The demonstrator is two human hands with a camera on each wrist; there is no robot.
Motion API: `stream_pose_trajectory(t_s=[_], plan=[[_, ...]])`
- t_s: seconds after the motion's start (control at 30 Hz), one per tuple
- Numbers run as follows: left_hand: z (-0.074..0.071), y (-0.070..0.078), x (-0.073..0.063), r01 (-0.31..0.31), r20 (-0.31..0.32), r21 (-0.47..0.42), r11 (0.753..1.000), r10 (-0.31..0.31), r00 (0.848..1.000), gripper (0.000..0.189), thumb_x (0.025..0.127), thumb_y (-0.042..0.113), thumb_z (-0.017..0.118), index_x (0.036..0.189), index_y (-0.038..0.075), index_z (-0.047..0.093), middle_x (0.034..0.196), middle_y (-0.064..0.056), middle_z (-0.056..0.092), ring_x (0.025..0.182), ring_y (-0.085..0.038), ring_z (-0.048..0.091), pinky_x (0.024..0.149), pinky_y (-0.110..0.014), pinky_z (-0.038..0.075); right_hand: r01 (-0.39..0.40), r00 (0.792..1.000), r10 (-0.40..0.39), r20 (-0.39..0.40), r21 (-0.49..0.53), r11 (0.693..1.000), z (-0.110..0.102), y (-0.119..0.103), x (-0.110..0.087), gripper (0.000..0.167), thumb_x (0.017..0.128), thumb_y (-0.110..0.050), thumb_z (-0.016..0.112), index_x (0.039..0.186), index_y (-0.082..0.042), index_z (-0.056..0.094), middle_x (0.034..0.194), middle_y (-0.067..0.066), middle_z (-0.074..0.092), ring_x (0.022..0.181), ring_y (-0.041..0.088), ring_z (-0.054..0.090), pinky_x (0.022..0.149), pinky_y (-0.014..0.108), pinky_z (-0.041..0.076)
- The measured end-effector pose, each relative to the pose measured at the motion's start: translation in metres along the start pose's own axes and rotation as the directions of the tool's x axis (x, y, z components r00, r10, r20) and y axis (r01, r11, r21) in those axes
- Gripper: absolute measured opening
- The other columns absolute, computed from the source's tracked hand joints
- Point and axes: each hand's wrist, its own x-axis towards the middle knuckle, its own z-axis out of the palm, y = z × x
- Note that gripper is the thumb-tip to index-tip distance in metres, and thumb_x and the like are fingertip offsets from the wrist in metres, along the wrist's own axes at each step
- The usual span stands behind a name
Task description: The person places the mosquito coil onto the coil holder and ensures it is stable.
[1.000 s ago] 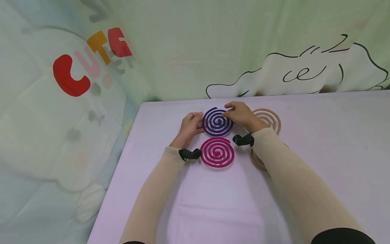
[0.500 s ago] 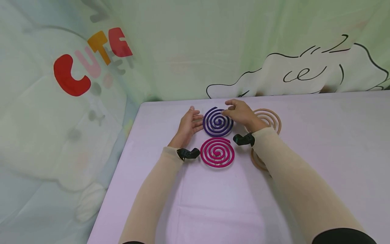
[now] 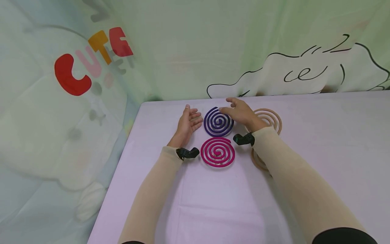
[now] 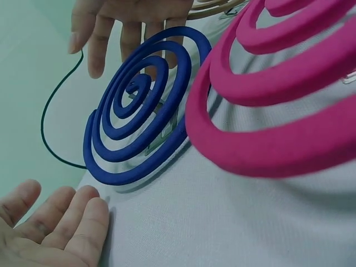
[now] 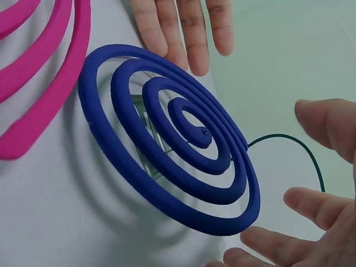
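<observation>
A blue mosquito coil (image 3: 219, 121) stands raised over the table on a small metal stand (image 5: 146, 119), which shows through its rings in the right wrist view. Left of it my left hand (image 3: 186, 125) is spread, palm turned toward the coil and fingertips just short of its rim. My right hand (image 3: 242, 114) hovers at the coil's right side; its thumb overlaps the upper edge in the head view, while the right wrist view (image 5: 328, 222) has the fingers loosely parted and holding nothing. In front of the blue one lies a pink mosquito coil (image 3: 217, 153), its rim close to the blue rim.
Behind my right hand and forearm are two brown mosquito coils, the far one (image 3: 278, 122) and the near one (image 3: 257, 163), both partly hidden. A pale cloth covers the table (image 3: 213, 203). A printed curtain (image 3: 182, 51) hangs along the back and left edges.
My left hand has let go of the blue coil's edge, straightened its fingers and drawn slightly left. My right thumb and fingers have spread a little wider; the coils have stayed put.
</observation>
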Motion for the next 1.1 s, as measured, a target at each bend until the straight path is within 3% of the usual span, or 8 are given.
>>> stream_pose_trajectory(t_s=[0.23,0.47,0.77,1.1], plan=[[-0.003,0.000,0.000,-0.039,-0.010,-0.032,0.999,0.039,0.999,0.076,0.111,0.056,0.025,0.157,-0.005,0.035,0.157,-0.026,0.044,0.142,-0.041,0.048,0.119,-0.048,0.040,0.018,0.999,-0.020,-0.030,-0.072,0.997,-0.003,-0.001,0.000,0.087,0.101,-0.060,0.055,0.168,-0.019,0.018,0.170,0.022,0.021,0.155,0.048,0.020,0.119,0.071,0.023],[-0.005,0.000,0.000,-0.099,-0.038,-0.069,0.993,0.096,0.995,0.078,0.110,0.060,0.019,0.160,0.000,0.030,0.160,-0.025,0.041,0.146,-0.041,0.044,0.121,-0.051,0.035,0.120,0.991,-0.122,-0.058,-0.024,0.992,-0.009,-0.002,-0.002,0.091,0.099,-0.077,0.036,0.169,-0.026,0.009,0.175,0.009,0.007,0.160,0.038,0.005,0.125,0.065,0.005],[-0.013,0.003,-0.003,-0.150,-0.037,-0.126,0.981,0.146,0.989,0.076,0.109,0.063,0.021,0.163,0.010,0.026,0.166,-0.022,0.032,0.150,-0.042,0.036,0.122,-0.057,0.031,0.296,0.950,-0.299,-0.092,-0.042,0.954,-0.025,-0.001,-0.003,0.081,0.108,-0.062,0.029,0.168,-0.013,0.007,0.175,0.012,0.001,0.161,0.031,-0.006,0.128,0.053,-0.004],[-0.021,0.006,-0.003,-0.161,-0.050,-0.169,0.972,0.155,0.987,0.078,0.108,0.065,0.019,0.164,0.010,0.025,0.166,-0.022,0.031,0.151,-0.043,0.035,0.122,-0.060,0.029,0.319,0.937,-0.327,-0.125,-0.083,0.944,-0.046,0.000,-0.010,0.079,0.109,-0.060,0.026,0.168,-0.013,0.005,0.174,0.017,-0.007,0.160,0.030,-0.014,0.126,0.060,-0.008]])
